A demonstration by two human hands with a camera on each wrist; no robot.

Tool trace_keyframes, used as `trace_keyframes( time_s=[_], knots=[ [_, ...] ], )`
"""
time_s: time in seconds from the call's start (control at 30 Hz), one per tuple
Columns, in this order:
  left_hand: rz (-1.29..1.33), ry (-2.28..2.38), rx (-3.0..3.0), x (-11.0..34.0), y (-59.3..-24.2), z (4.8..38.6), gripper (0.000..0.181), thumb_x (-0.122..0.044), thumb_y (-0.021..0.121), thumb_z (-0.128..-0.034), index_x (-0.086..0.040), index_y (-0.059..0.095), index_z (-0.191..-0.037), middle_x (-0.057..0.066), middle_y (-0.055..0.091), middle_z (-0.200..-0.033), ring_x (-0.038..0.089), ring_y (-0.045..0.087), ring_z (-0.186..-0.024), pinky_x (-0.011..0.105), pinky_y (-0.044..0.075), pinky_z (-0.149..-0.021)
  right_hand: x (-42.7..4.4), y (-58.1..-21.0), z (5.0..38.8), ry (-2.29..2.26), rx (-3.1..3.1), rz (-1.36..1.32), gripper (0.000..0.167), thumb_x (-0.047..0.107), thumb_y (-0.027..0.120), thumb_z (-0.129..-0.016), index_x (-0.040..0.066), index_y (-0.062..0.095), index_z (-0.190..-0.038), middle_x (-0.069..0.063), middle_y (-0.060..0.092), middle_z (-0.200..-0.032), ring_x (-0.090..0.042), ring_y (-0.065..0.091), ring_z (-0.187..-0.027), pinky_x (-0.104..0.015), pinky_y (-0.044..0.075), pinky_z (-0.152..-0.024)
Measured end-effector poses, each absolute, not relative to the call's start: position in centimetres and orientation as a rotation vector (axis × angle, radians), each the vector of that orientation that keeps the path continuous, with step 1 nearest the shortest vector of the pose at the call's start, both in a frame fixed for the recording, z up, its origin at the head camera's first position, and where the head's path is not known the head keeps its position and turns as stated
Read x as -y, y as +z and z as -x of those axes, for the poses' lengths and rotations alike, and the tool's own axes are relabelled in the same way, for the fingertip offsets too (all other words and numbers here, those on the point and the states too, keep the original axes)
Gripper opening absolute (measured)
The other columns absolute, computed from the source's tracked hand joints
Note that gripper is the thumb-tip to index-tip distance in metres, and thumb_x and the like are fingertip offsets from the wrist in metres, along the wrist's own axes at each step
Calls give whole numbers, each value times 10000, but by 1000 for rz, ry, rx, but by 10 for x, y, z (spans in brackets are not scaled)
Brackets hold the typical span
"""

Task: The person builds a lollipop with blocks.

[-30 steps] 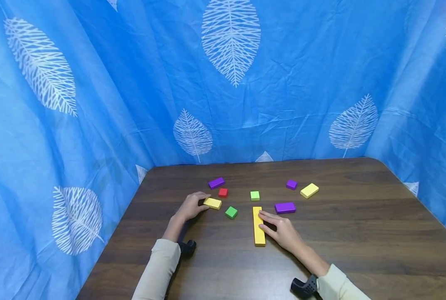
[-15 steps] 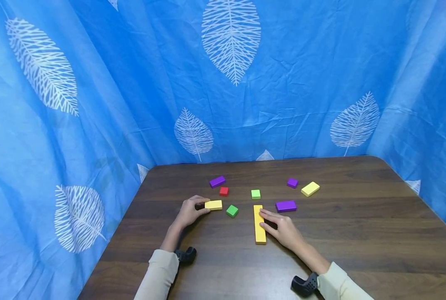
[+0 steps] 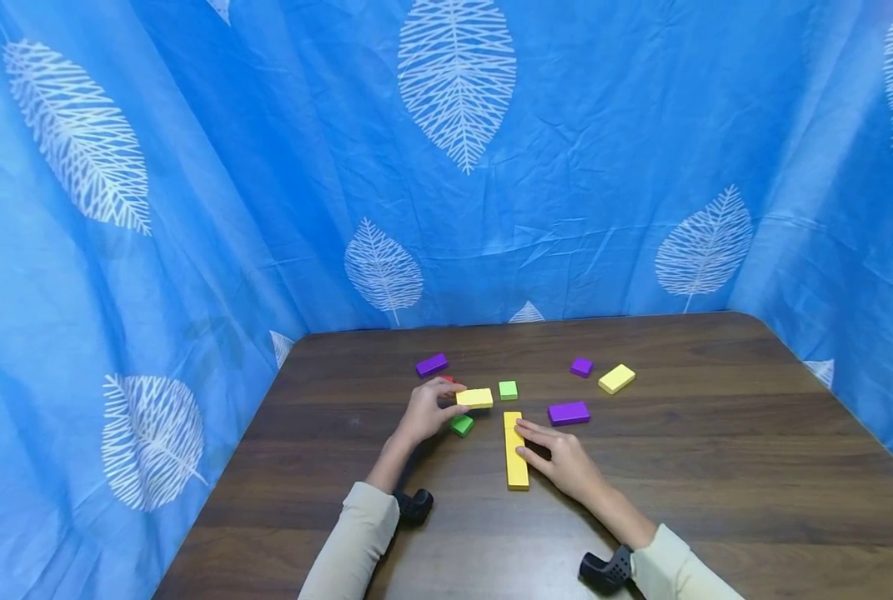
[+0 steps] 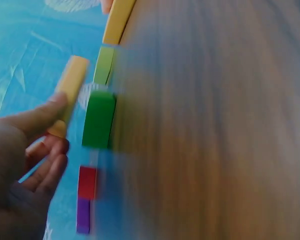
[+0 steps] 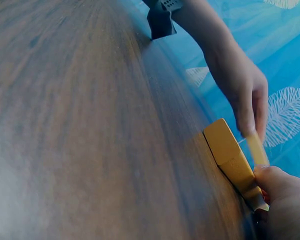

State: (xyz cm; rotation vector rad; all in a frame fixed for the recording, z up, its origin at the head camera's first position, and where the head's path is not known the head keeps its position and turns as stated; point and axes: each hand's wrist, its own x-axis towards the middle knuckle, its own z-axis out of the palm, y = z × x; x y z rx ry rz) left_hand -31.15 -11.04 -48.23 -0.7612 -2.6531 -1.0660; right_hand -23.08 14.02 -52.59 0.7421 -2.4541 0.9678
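Note:
My left hand (image 3: 425,410) pinches a pale yellow block (image 3: 474,398) between thumb and fingers, raised off the table in the left wrist view (image 4: 70,92). In the head view it covers part of a red block (image 3: 448,379) and lies above a green block (image 3: 462,425). My right hand (image 3: 572,468) holds the right side of a long yellow row (image 3: 517,458) lying on the table, with a seam near its far end. In the right wrist view the thumb and part of the row (image 5: 235,162) show; the other fingers are mostly hidden.
Beyond the row lies a light green block (image 3: 509,390). Purple blocks lie at the back left (image 3: 432,365), back right (image 3: 581,367) and right of the row (image 3: 569,413). Another pale yellow block (image 3: 616,379) is at the right. A blue curtain (image 3: 551,208) hangs behind the table.
My left hand has lifted the pale yellow block and carried it rightward, toward the long yellow row. My right hand has stayed at the row.

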Motion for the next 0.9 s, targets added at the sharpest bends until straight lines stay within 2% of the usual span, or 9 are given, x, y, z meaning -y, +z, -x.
trace_keyframes(
  time_s=[0.23, 0.47, 0.7, 0.9],
  knots=[
    [851, -895, 2767, 100, -485, 315, 307, -216, 726, -805, -62, 689, -1067, 38, 650, -957, 165, 598, -874, 289, 485, -767, -139, -526, 231, 972, 2447, -748, 351, 225, 689, -837, 49, 663, -1138, -52, 603, -1205, -259, 566, -1092, -402, 445, -902],
    [825, -859, 2831, 89, -487, 320, 320, -241, 721, -810, -75, 691, -1082, 42, 643, -975, 146, 592, -867, 290, 462, -794, -139, -525, 231, 959, 2451, -747, 351, 226, 689, -837, 48, 663, -1138, -46, 604, -1205, -250, 566, -1092, -398, 450, -897],
    [843, -886, 2828, 72, -487, 324, 333, -220, 737, -796, -57, 691, -1082, 54, 638, -953, 124, 565, -790, 211, 468, -682, -140, -525, 232, 953, 2469, -736, 352, 236, 681, -844, 56, 660, -1146, -41, 599, -1213, -255, 562, -1099, -404, 447, -901],
    [889, -882, 2812, 63, -487, 324, 356, -235, 744, -788, -55, 688, -1091, 49, 657, -944, 115, 557, -768, 194, 449, -656, -140, -526, 232, 954, 2460, -740, 349, 229, 687, -839, 56, 663, -1141, -42, 602, -1208, -256, 565, -1094, -406, 448, -898]
  ],
)
